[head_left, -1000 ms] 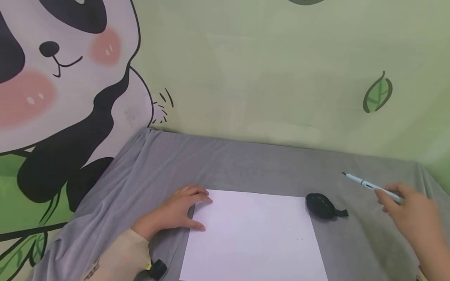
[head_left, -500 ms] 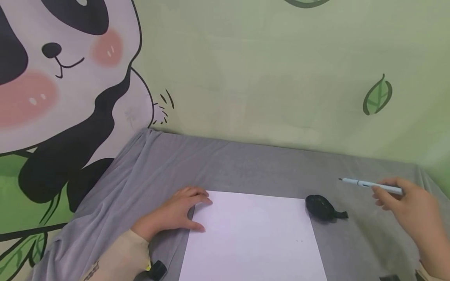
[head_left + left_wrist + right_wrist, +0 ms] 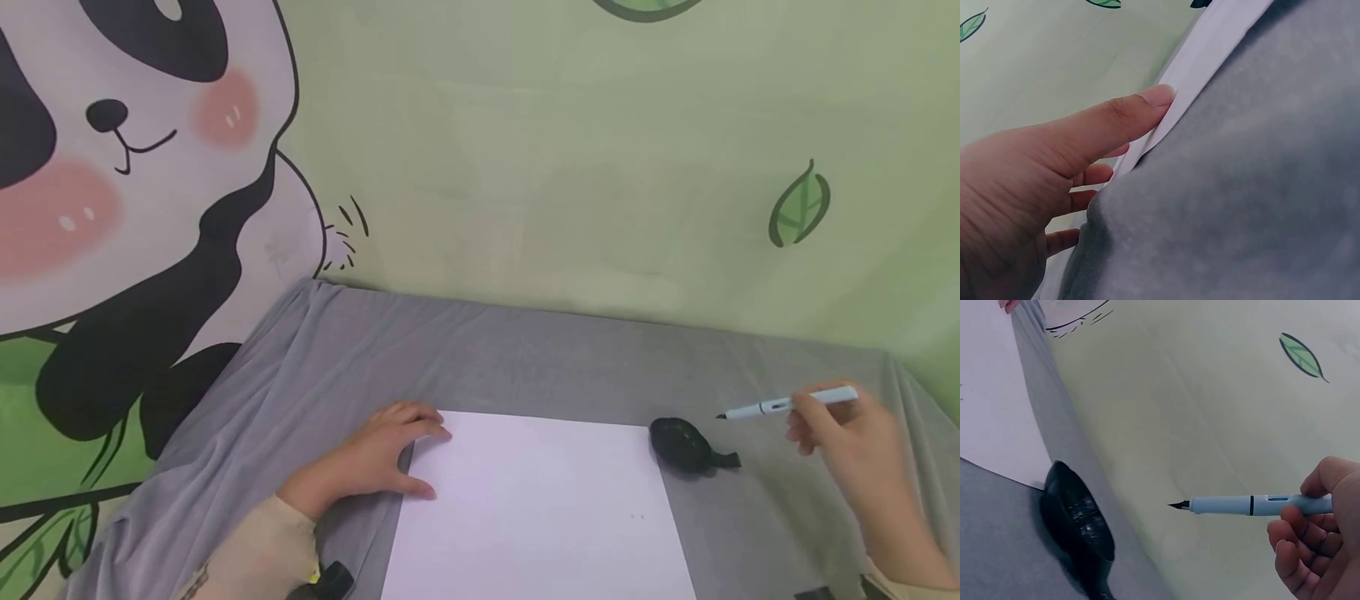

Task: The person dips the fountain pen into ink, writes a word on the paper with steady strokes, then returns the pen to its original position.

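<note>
The pale blue pen (image 3: 1222, 505) (dark-nibbed, with a dark band round the middle) is pinched in the right hand (image 3: 855, 443), in the air near the black dish (image 3: 681, 446) at the white paper (image 3: 540, 508)'s far right corner. The left hand (image 3: 378, 454) rests, thumb and fingers spread, at the paper's left edge; grey cloth (image 3: 525, 354) stretches from its far edge to the wall (image 3: 525, 167).

An uncapped pale-blue fountain pen (image 3: 1229, 505) is held apart from white, sparsely dotted paper (image 3: 540, 504).
</note>
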{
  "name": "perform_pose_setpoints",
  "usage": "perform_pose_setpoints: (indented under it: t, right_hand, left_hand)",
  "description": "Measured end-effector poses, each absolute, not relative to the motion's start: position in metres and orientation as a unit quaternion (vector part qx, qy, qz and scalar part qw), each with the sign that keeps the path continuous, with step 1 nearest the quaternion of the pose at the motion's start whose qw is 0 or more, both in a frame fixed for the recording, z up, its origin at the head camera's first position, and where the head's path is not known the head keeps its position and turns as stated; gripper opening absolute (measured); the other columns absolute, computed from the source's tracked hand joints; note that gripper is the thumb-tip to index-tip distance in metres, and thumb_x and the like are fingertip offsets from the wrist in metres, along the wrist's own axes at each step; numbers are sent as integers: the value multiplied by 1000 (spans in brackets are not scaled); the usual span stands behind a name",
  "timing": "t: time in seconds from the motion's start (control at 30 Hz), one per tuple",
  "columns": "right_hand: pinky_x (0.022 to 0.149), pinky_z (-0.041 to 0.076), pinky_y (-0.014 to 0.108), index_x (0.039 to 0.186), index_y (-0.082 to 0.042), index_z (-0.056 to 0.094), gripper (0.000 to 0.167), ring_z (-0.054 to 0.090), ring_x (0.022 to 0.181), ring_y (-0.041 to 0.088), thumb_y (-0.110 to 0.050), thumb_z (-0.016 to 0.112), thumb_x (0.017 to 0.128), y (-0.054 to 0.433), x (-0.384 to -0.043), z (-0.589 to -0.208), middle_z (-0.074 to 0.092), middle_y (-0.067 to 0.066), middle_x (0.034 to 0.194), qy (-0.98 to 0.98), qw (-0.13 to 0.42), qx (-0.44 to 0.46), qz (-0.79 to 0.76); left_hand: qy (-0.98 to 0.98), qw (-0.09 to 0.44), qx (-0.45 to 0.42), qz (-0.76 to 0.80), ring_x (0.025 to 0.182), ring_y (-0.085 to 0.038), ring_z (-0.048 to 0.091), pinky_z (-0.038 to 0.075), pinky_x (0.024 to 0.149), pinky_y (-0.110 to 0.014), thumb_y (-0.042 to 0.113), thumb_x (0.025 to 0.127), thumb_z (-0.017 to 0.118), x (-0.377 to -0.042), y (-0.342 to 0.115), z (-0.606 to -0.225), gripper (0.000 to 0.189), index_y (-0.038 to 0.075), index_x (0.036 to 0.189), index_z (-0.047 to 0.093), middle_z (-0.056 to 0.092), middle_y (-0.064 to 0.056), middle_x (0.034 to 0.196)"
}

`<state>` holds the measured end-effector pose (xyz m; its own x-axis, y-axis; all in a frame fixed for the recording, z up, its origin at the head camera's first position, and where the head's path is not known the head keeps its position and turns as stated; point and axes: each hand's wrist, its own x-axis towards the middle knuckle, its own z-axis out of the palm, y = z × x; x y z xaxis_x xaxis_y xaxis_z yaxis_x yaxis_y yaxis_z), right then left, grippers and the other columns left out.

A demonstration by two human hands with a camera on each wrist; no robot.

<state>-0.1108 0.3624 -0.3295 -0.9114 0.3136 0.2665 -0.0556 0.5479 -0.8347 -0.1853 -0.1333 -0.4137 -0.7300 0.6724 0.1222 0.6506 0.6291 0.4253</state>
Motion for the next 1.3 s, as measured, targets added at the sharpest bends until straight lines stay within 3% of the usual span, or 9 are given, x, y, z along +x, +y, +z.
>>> perform_pose_setpoints:
  t: [0.27,0.7,0.93,1.1,1.17,1.3]
  right_hand:
    - [46,47,20,87,-35,68,27,58,50,4,-15,54,98,354,-117,-345,63,-14,59,-863,181,-29,471]
    - [45,51,26,88,-25,63,20,62,53,5,-14,50,100,348,-118,-357,64,-11,63,-852,144,6,504]
    - [47,51,24,89,-28,63,23,61,52,7,-11,52,98,349,-118,-361,63,-11,63,-856,142,2,498]
    - [47,52,24,95,-6,62,7,61,50,9,-9,56,96,348,-120,-360,62,-10,62,-874,131,-3,467]
    - [47,52,24,97,3,58,13,60,49,10,-9,57,95,347,-120,-360,61,-10,61,-883,128,0,452]
    - [48,51,23,97,0,58,10,59,46,9,-9,60,93,345,-119,-359,60,-11,59,-895,128,2,427]
  left_hand:
    - [904,29,364,224,127,-28,46,33,105,-55,48,68,82,-186,-134,-415,64,22,123,62,54,-2,132]
    - [902,24,366,229,125,-29,47,33,104,-56,46,68,83,-184,-135,-417,64,21,123,62,54,-2,132]
    - [901,25,369,228,125,-29,47,33,103,-56,45,68,83,-186,-135,-417,64,21,123,62,54,-2,132]
    - [900,25,369,229,126,-29,47,33,104,-56,46,68,83,-186,-136,-418,63,21,123,62,54,-2,132]
    - [900,25,368,230,126,-29,46,33,104,-56,45,68,83,-186,-136,-418,63,21,123,62,54,-2,133]
    - [899,30,368,235,126,-29,46,33,104,-56,44,69,83,-185,-135,-417,62,21,123,62,54,-2,133]
